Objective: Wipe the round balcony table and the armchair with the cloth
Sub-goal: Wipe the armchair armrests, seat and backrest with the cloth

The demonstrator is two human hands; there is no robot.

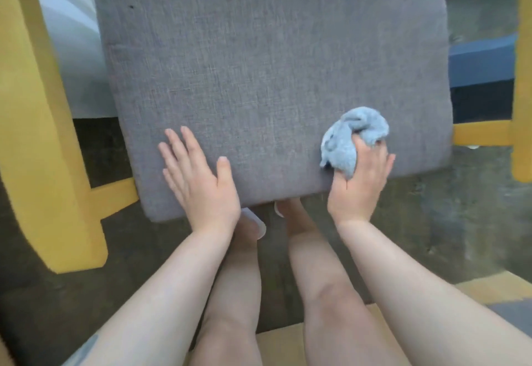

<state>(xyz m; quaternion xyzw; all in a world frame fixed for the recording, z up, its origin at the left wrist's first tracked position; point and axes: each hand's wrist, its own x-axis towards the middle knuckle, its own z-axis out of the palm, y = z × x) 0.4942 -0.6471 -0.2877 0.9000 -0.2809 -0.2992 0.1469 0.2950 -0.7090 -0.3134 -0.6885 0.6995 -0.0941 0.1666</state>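
Note:
The armchair fills the view: a grey fabric seat cushion between two yellow wooden arms. My right hand grips a bunched light-blue cloth and presses it on the cushion near its front right corner. My left hand lies flat with fingers spread on the cushion's front left edge and holds nothing. The round table is out of view.
The chair's right yellow arm runs along the right edge. My bare legs and feet stand under the cushion's front edge on the dark concrete floor. White fabric hangs behind on the left; a dark blue object sits at the right.

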